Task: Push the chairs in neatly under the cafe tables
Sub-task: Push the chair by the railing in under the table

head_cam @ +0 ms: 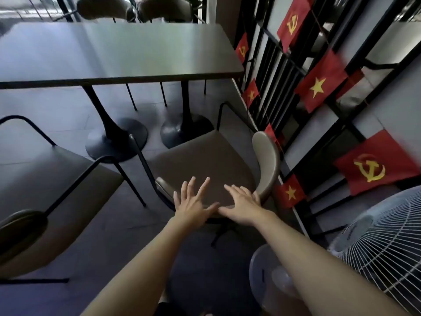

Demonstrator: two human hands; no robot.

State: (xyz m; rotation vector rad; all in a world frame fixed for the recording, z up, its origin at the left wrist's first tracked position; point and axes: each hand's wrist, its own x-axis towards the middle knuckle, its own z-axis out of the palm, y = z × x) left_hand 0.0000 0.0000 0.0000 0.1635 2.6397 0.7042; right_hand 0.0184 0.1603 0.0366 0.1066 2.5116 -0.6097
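Observation:
A brown padded chair (200, 160) with thin black legs stands pulled out in front of the dark rectangular cafe table (118, 49), turned askew so its curved backrest (267, 165) faces right. My left hand (193, 204) and my right hand (241, 204) hover side by side over the near edge of its seat, fingers spread, holding nothing. A second chair (52, 185) of the same kind stands pulled out at the left. Two more chairs (134, 8) sit tucked in at the table's far side.
Two black pedestal bases (118, 137) hold up the table. A black metal grille (296, 71) hung with red flags runs along the right. A white standing fan (382, 247) stands at the lower right, close to my right arm. Grey tiled floor lies between the chairs.

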